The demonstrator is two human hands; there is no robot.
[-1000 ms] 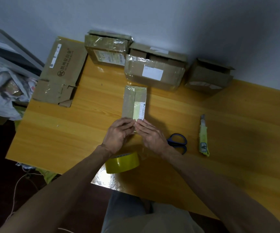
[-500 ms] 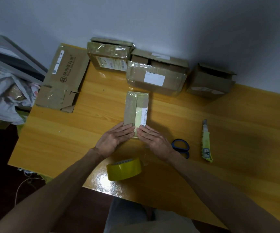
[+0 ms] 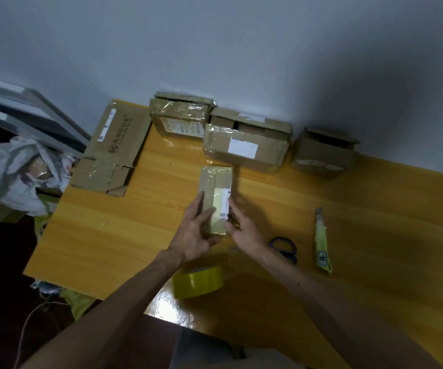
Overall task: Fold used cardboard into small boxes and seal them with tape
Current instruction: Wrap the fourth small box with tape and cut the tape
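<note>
A small cardboard box (image 3: 216,179), wrapped in clear tape and bearing a pale label, lies lengthwise on the orange wooden table (image 3: 103,235). My left hand (image 3: 196,235) lies along its left side, fingers stretched forward over the top edge and thumb at the near end. At the box's right side is my right hand (image 3: 244,233), blurred, with its fingers touching that side. A roll of yellow tape (image 3: 199,282) stands on the table just below my left wrist.
Blue-handled scissors (image 3: 284,247) and a yellow utility knife (image 3: 321,243) lie right of my hands. A flattened carton (image 3: 114,147) overhangs the table's left corner. Two taped boxes (image 3: 180,115) (image 3: 244,147) and an open-topped box (image 3: 324,153) line the wall. A white bag (image 3: 20,174) sits off the table's left.
Both hands have slid from the box's near end forward along its two sides. The camera has tilted, so everything sits lower in view.
</note>
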